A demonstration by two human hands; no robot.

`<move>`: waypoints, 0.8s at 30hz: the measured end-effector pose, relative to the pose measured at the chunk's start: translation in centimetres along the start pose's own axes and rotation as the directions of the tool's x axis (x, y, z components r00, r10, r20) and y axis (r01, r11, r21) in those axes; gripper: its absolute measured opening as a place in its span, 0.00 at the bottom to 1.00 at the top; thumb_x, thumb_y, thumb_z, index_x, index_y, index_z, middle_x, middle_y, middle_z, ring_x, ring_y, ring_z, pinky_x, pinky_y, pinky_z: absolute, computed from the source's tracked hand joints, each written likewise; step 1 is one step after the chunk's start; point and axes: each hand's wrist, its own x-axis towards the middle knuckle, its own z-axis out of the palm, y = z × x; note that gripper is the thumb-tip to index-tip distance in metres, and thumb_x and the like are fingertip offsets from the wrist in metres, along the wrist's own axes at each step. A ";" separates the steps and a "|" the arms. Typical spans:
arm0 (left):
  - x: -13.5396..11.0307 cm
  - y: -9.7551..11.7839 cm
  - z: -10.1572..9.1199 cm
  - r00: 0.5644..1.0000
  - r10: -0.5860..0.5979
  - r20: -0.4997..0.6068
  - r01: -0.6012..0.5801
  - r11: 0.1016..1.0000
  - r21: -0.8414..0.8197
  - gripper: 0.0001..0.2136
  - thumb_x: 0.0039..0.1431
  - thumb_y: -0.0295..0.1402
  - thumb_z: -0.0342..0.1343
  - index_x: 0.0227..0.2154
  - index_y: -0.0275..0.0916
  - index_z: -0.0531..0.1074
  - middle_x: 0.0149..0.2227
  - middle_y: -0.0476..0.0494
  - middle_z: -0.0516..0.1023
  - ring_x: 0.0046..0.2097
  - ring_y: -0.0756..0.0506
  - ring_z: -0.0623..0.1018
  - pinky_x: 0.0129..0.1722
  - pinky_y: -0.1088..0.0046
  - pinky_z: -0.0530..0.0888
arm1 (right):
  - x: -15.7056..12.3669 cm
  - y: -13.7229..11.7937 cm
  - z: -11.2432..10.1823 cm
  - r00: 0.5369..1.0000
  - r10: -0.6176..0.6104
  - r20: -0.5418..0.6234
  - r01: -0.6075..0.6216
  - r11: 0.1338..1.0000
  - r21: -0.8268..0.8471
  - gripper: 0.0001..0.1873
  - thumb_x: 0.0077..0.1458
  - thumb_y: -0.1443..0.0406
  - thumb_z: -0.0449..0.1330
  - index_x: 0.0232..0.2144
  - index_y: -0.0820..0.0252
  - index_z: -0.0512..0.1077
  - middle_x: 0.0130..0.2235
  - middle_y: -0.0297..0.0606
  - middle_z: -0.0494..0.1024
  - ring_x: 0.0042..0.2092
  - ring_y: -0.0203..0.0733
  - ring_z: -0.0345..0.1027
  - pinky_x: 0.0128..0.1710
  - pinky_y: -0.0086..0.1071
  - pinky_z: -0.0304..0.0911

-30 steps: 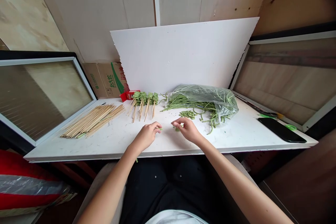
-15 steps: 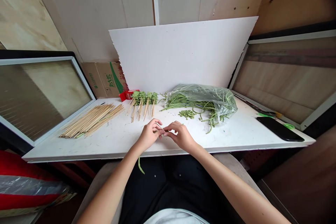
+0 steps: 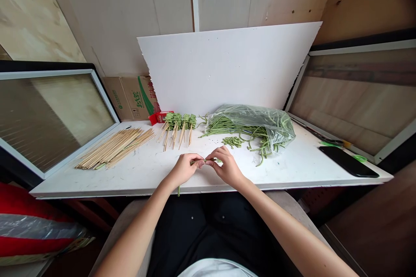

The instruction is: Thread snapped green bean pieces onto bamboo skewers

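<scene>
Head view: left hand [image 3: 186,168] and right hand [image 3: 228,166] pinch a green bean [image 3: 178,191] above the bench [image 3: 136,179], fingertips close together, its end hanging by the left wrist; skewers [image 3: 113,150] lie left.

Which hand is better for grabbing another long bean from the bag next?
Probably the right hand: the long green beans and plastic bag lie nearer it. The left hand is farther off, nearer the loose skewers. Both pinch something green.

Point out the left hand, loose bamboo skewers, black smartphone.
Left hand [image 3: 184,168]: head view, back of hand.
Loose bamboo skewers [image 3: 111,149]: head view, middle of pile.
Black smartphone [image 3: 349,162]: head view, middle of upper face.
</scene>
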 end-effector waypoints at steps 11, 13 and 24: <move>-0.2 0.7 0.8 0.995 0.092 0.021 -0.093 0.994 0.052 0.15 0.68 0.37 0.53 0.28 0.36 0.77 0.27 0.46 0.77 0.31 0.47 0.74 0.34 0.74 0.68 | -0.1 -0.2 0.3 0.999 0.021 -0.048 -0.017 0.996 0.085 0.05 0.63 0.64 0.63 0.34 0.55 0.78 0.34 0.40 0.79 0.43 0.49 0.65 0.44 0.40 0.63; -0.1 0.4 1.1 0.993 0.120 0.018 -0.121 0.992 0.033 0.14 0.67 0.34 0.53 0.27 0.36 0.76 0.28 0.45 0.78 0.33 0.47 0.75 0.36 0.74 0.69 | -0.1 -0.1 0.3 0.997 0.056 -0.049 -0.049 0.989 0.138 0.06 0.62 0.64 0.64 0.31 0.54 0.78 0.33 0.40 0.79 0.43 0.49 0.65 0.44 0.41 0.63; -0.2 0.5 1.4 0.986 0.160 0.056 -0.155 0.985 -0.081 0.15 0.67 0.34 0.53 0.24 0.36 0.72 0.25 0.47 0.73 0.31 0.49 0.71 0.34 0.74 0.66 | -0.1 1.7 0.6 0.983 0.154 0.101 -0.185 0.834 0.521 0.15 0.55 0.50 0.70 0.29 0.55 0.79 0.30 0.38 0.76 0.40 0.46 0.67 0.45 0.39 0.62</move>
